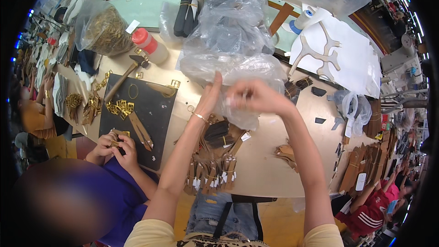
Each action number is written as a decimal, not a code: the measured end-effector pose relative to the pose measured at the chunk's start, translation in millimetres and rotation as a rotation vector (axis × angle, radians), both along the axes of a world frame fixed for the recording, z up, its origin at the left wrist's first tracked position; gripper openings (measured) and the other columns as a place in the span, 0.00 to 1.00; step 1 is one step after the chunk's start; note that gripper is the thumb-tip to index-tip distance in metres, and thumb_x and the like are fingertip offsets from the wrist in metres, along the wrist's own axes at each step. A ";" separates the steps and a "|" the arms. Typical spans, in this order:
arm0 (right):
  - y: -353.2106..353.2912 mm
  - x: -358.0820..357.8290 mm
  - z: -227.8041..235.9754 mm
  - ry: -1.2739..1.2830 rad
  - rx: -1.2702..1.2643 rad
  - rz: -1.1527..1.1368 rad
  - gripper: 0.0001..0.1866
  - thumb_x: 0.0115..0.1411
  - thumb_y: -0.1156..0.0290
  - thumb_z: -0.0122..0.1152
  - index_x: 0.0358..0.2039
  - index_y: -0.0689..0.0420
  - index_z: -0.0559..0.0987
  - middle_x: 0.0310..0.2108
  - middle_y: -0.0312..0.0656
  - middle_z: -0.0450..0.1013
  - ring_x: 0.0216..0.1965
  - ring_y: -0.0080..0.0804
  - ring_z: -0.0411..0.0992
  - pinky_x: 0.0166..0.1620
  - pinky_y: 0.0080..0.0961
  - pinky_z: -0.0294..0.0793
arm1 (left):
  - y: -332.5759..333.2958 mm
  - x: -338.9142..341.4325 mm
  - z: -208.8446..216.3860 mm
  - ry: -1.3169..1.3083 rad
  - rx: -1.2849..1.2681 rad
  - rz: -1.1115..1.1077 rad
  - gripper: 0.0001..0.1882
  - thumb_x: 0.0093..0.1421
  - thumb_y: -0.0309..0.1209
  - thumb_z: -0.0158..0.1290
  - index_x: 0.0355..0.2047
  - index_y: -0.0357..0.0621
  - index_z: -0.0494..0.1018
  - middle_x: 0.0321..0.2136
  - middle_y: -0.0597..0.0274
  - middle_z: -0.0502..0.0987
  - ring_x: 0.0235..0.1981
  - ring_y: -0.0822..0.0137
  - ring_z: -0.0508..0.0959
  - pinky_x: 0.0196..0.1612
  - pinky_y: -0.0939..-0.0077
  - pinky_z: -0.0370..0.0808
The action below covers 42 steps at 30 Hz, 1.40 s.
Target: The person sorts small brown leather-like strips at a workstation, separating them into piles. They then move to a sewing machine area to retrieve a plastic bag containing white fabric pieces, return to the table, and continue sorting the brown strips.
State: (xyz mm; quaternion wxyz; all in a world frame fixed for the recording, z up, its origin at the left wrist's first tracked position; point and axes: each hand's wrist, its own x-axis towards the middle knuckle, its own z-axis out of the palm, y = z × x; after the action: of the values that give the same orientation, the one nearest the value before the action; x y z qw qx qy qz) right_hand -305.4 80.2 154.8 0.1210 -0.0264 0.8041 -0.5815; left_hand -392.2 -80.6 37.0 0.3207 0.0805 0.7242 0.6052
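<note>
A large clear plastic bag (228, 27) lies crumpled across the middle of the table, its loose near end (244, 116) hanging between my hands. My left hand (211, 95) is against the left side of this end and appears closed on the film, though its fingers are partly hidden. On the other side, my right hand (258, 97) has curled fingers at the plastic; the fingertips are smeared by motion. Just below the bag are a banded bundle of dark strips (217, 135) and bundles of brown leather straps (212, 169) with white tags.
At left, a co-worker's hands (119, 146) hold a small piece by a black mat (157, 105) with a hammer (125, 75) and gold buckles (121, 107). A red-capped bottle (148, 45) stands behind. White paper with branched pieces (320, 52) and strap stacks (361, 167) lie right.
</note>
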 end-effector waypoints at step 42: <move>-81.9 386.3 34.3 -0.238 0.796 -0.144 0.26 0.57 0.74 0.56 0.57 0.40 0.71 0.58 0.51 0.64 0.29 0.44 0.75 0.32 0.34 0.78 | -195.0 413.4 32.7 0.355 -0.268 -0.996 0.23 0.60 0.43 0.52 0.53 0.47 0.68 0.51 0.46 0.70 0.45 0.48 0.76 0.47 0.61 0.74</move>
State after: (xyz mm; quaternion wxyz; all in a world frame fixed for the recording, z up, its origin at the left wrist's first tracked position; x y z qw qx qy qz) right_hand 80.9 -1.7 189.1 0.1728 0.1458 0.9462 -0.2315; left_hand 21.2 -275.6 69.6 0.4489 0.4731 0.7123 0.2594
